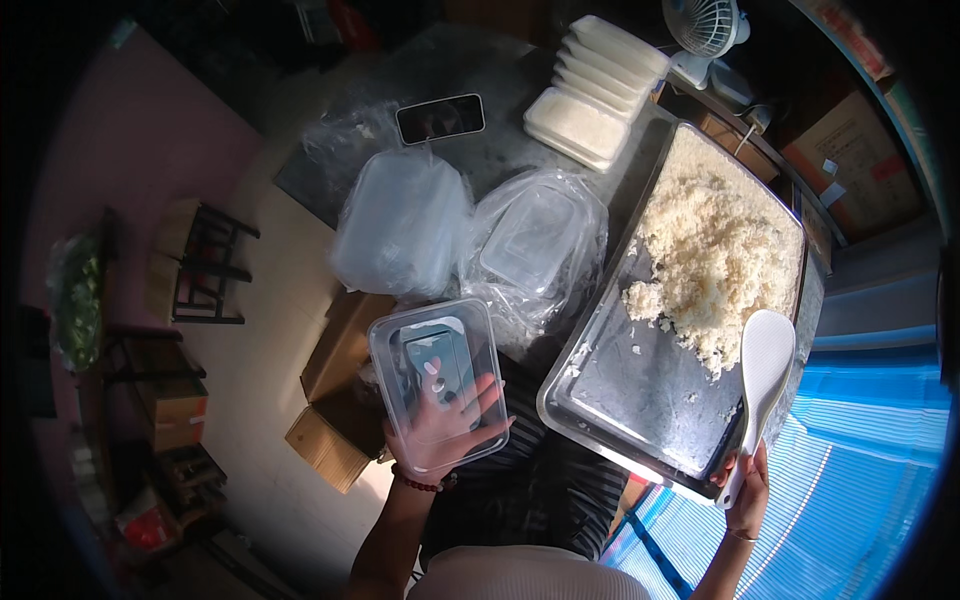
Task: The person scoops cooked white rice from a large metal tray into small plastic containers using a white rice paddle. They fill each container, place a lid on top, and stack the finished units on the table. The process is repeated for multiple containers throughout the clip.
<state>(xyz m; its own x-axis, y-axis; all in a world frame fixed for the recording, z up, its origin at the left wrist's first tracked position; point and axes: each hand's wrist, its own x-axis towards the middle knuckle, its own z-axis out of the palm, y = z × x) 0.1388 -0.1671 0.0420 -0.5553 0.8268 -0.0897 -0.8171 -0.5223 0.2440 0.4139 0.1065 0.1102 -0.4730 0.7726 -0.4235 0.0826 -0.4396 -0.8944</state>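
On the spread palm of my left hand (442,424) rests a clear plastic food container (439,337), tilted, its floor seen through to the fingers. A beaded bracelet circles that wrist. My right hand (748,487) grips the handle of a white plastic rice paddle (768,352), whose blade lies over the right edge of a large metal tray (630,412). Cooked white rice (712,232) is heaped in the far part of the tray, with stray grains on the bare near part. Just below the blade, the rice ends.
Stacked plastic lids or containers (401,225) and a bagged clear container (529,236) sit left of the tray. Behind them are a smartphone (441,118) and several rice-filled boxes (581,127). An open cardboard box (337,442) stands below the table (510,67). A fan (701,30) is far right.
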